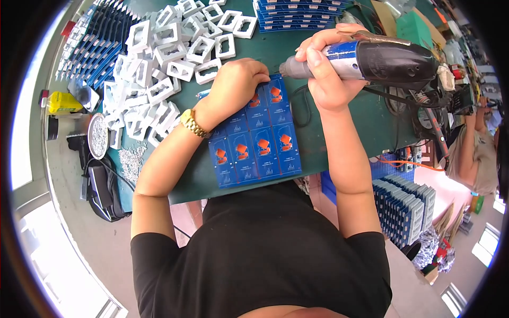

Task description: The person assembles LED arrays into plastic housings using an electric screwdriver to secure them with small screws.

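Note:
My right hand (331,69) is wrapped round an electric screwdriver (344,61) with a silver and blue front and a black rear, lying nearly level. Its tip points left and meets the top right corner of a blue printed panel (257,140), or hovers just over it; I cannot tell which. Rows of orange shapes mark the panel, which lies flat near the table's front edge. Curled over its upper part, my left hand (238,85) grips it at the far edge, close to the tip. The left fingertips are partly hidden.
White plastic frames (169,50) lie heaped at the far left on the green table (344,138). A bowl of small metal parts (98,136) and loose screws (131,161) are nearer. Blue panels (302,16) stand stacked behind. A black cable (305,108) runs beside the work.

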The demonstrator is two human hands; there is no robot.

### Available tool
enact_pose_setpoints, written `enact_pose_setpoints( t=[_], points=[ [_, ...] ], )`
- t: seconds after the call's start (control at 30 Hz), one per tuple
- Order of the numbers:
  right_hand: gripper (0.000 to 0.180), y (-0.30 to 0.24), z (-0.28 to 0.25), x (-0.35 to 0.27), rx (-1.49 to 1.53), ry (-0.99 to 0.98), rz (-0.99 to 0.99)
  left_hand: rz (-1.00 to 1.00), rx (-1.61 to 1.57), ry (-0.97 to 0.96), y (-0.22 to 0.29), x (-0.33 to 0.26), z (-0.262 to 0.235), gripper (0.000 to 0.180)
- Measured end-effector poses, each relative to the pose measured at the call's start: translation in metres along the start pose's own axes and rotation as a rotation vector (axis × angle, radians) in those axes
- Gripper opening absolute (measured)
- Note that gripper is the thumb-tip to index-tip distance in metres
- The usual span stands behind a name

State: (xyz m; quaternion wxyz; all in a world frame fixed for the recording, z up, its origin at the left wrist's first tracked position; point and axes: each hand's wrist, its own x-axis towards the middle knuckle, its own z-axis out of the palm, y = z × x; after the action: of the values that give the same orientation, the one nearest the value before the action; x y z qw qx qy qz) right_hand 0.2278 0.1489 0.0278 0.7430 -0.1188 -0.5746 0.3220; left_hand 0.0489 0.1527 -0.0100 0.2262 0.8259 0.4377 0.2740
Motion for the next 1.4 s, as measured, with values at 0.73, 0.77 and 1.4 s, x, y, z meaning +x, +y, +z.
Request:
enact_pose_setpoints(
  t=[0.73, 0.77, 1.4],
  points=[
    [0.047, 0.002, -0.005, 0.000, 0.118, -0.185, 0.011, -0.293, -0.281, -0.170, 0.003, 0.002, -0.014, 0.014],
    [0.047, 0.003, -0.005, -0.001, 0.117, -0.185, 0.009, -0.288, -0.285, -0.152, 0.002, 0.002, -0.014, 0.015],
    [0.027, 0.044, 0.022, 0.026, 0.092, -0.344, -0.352, 0.171, 0.206, -0.034, 0.025, -0.033, -0.069, 0.035]
  ],
)
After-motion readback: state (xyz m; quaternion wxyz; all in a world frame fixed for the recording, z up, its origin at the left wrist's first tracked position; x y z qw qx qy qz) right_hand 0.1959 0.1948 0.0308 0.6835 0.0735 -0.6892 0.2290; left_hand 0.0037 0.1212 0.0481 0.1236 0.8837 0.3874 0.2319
